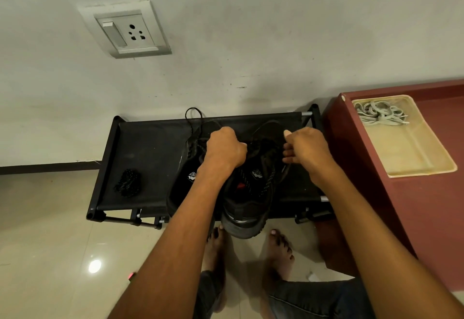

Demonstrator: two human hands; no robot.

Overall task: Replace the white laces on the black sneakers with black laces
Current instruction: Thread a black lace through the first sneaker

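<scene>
Both hands (227, 149) (307, 146) curled around black laces (266, 180).

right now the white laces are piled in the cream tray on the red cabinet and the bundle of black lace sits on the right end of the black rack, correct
Not quite. The head view shows the bundle of black lace on the left end of the black fabric rack, not the right. The white laces do lie in the cream plastic tray on the red cabinet.
</scene>
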